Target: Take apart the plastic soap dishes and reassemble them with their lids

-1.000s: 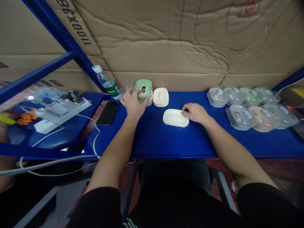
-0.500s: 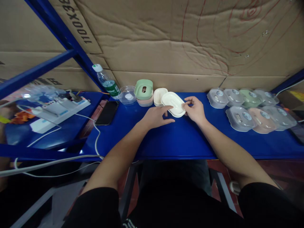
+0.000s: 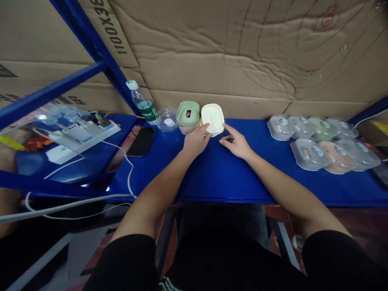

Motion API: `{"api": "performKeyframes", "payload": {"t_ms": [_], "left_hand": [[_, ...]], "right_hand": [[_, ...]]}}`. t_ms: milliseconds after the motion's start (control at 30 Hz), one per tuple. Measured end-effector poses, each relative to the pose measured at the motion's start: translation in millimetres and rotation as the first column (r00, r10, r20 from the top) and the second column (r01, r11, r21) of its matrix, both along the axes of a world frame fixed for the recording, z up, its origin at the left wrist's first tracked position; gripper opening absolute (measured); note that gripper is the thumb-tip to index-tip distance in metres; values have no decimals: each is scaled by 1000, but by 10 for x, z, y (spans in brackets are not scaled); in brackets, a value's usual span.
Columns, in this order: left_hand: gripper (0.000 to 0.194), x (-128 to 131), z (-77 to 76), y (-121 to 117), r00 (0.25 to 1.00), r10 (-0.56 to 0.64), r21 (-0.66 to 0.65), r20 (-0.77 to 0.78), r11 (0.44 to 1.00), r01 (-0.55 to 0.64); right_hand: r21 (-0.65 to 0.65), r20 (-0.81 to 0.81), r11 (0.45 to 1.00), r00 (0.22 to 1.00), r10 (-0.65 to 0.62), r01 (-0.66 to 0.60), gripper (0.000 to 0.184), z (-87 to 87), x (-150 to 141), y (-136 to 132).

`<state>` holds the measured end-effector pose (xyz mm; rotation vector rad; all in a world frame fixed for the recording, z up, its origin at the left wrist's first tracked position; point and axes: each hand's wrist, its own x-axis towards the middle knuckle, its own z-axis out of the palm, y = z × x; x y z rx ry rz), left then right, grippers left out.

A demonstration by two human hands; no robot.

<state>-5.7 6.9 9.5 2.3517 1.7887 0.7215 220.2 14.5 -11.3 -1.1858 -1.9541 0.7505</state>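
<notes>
A cream plastic tray [image 3: 212,115], rounded and shallow, sits on top of other cream-coloured pieces beside the green box part. My left hand [image 3: 195,141] has its fingertips over the tray's front left edge and its thumb low at the front, gripping it. My right hand [image 3: 238,144] is at the tray's right side, index finger stretched to its edge, the other fingers loosely bent and holding nothing. Just left of the tray, the green box part [image 3: 184,117] with an oval slot rests on a pink one [image 3: 188,129].
A clear round bowl [image 3: 167,121], a water bottle [image 3: 146,107] and a black phone [image 3: 141,141] are to the left. White cables run past a power strip [image 3: 86,141]. Several lidded boxes [image 3: 309,153] stand at the right of the blue table [image 3: 230,182]. Another person's arm [image 3: 7,161] shows far left.
The cream tray has moved left and back, from between my hands onto the cream pieces. Both hands went with it, and my right hand has loosened its hold. The view has shifted slightly.
</notes>
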Motion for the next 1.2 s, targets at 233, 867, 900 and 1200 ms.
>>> {"api": "performKeyframes", "payload": {"t_ms": [233, 867, 900, 1200], "left_hand": [[50, -4, 33, 24, 994, 101, -1, -46, 995, -101], [33, -65, -71, 111, 984, 173, -69, -35, 982, -175], [33, -64, -72, 111, 985, 168, -67, -29, 983, -170], [49, -66, 26, 24, 993, 92, -83, 71, 993, -86]], "right_hand": [[49, 168, 996, 983, 71, -80, 90, -24, -49, 51], [410, 436, 818, 702, -564, 402, 76, 390, 1103, 197], [410, 445, 777, 639, -628, 478, 78, 377, 1224, 234], [323, 586, 799, 556, -589, 507, 80, 287, 1328, 249]]}}
